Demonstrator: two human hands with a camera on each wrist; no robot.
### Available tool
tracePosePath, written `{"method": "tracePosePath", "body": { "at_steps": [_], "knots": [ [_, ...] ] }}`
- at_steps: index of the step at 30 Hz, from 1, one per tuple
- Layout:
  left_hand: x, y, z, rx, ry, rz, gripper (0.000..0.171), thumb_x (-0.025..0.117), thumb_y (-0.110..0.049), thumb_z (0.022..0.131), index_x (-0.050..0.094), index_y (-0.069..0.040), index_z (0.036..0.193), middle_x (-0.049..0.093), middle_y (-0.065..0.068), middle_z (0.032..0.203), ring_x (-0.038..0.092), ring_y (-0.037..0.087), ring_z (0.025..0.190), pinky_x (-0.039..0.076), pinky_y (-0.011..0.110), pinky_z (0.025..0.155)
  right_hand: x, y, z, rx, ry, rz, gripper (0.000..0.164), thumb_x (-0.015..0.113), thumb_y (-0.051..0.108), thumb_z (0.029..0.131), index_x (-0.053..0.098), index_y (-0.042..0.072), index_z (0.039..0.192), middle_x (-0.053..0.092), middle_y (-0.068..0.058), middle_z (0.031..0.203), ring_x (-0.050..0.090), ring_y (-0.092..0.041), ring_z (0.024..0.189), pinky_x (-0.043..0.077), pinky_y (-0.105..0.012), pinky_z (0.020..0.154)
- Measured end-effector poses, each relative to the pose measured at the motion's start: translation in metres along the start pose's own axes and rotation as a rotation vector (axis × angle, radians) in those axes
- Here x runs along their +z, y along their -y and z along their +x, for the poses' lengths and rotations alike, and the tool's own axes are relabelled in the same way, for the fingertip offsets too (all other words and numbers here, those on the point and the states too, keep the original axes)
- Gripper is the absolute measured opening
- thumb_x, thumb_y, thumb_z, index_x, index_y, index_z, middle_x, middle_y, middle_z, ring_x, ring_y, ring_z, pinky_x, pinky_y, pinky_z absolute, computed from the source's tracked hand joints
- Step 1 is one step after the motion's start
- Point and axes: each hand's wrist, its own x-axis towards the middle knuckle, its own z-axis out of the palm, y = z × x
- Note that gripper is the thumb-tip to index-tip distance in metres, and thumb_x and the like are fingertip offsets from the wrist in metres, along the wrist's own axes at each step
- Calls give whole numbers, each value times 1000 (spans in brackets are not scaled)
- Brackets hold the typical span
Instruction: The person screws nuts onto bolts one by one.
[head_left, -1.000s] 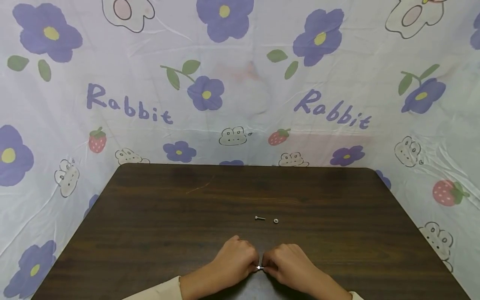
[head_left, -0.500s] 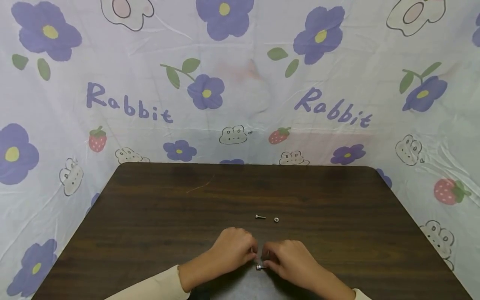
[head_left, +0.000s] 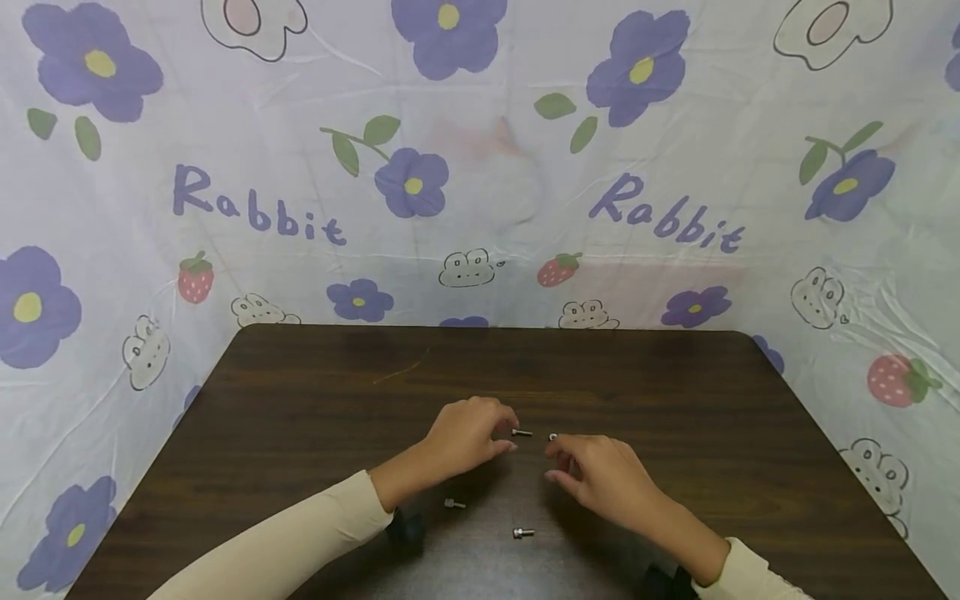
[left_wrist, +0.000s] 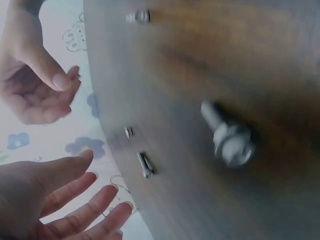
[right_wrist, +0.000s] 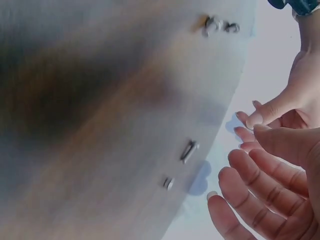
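My left hand reaches over the table with loosely bent, parted fingers, its tips close by a bare bolt. My right hand hovers to the right, fingertips overlapping a small nut in the head view. Both hands hold nothing. In the left wrist view the bare bolt and the nut lie side by side beyond the fingers. Nearer the body lie two bolts with nuts on their shanks: one bolt below the gap between the hands, another bolt below the left wrist.
The dark wooden table has rounded far corners. Behind and beside it hangs a white cloth printed with purple flowers and rabbits. Dark wrist gear shows under the left sleeve.
The right hand has let go of the bolt with a nut, which now lies on the table. Both hands have moved away from the body; another bolt has come into view below the left forearm.
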Motion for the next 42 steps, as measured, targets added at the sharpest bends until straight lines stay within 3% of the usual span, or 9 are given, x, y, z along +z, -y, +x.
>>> {"method": "tracePosePath", "body": {
  "at_steps": [4, 12, 19, 25, 28, 32, 38, 42],
  "knots": [
    [2, 8, 13, -27, 28, -30, 25, 83, -32, 87, 77, -18, 107, 70, -4, 92, 64, 8, 75, 50, 23, 54, -5, -10, 8, 24, 6, -13, 16, 84, 15, 85, 74, 13, 96, 68, 10, 76, 58, 2, 63, 45, -18, 52],
    [21, 23, 30, -64, 70, -15, 24, 85, -30, 85, 77, -19, 105, 69, -6, 90, 63, 7, 77, 53, 26, 59, -3, -32, 17, 56, 6, -28, 16, 85, 13, 84, 74, 10, 95, 67, 9, 74, 59, -1, 63, 47, -19, 53],
    [35, 23, 40, -66, 113, -22, 22, 85, -30, 85, 76, -18, 101, 72, -5, 95, 63, 6, 73, 53, 26, 60, 2, -47, 24, 93, 31, -63, 19, 86, 16, 82, 74, 11, 96, 68, 9, 75, 61, -4, 65, 50, -26, 56],
    [38, 21, 43, -127, 161, -24, 14, 82, -29, 88, 73, -20, 93, 72, -5, 98, 63, 10, 74, 52, 29, 60, 6, -54, 30, 104, 52, -79, 21, 87, 17, 81, 73, 11, 95, 68, 7, 76, 59, -4, 65, 50, -27, 56],
    [39, 25, 43, -155, 165, -82, 12, 80, -24, 90, 70, -20, 88, 69, -7, 89, 59, 9, 70, 50, 29, 60, 8, -56, 32, 103, 61, -84, 22, 87, 18, 81, 74, 10, 96, 68, 6, 76, 58, -4, 64, 50, -27, 55],
    [38, 30, 42, -145, 122, -196, 13, 80, -16, 90, 68, -16, 84, 66, -7, 79, 58, 6, 66, 50, 25, 62, 12, -59, 34, 120, 82, -84, 24, 87, 20, 82, 75, 9, 99, 68, 6, 78, 57, -4, 64, 49, -28, 56],
    [24, 32, 36, -90, 46, -409, 12, 81, -5, 86, 73, -9, 80, 72, -3, 73, 65, 3, 64, 53, 21, 61, 18, -61, 34, 145, 97, -74, 24, 87, 23, 82, 79, 9, 99, 67, 6, 78, 55, -4, 65, 47, -27, 54],
    [15, 31, 31, -100, 12, -518, 9, 81, -5, 86, 75, -9, 80, 74, -4, 71, 67, 2, 63, 54, 22, 60, 22, -61, 35, 155, 81, -77, 25, 87, 23, 81, 80, 9, 100, 67, 4, 78, 53, -4, 62, 44, -25, 51]
  ]
}}
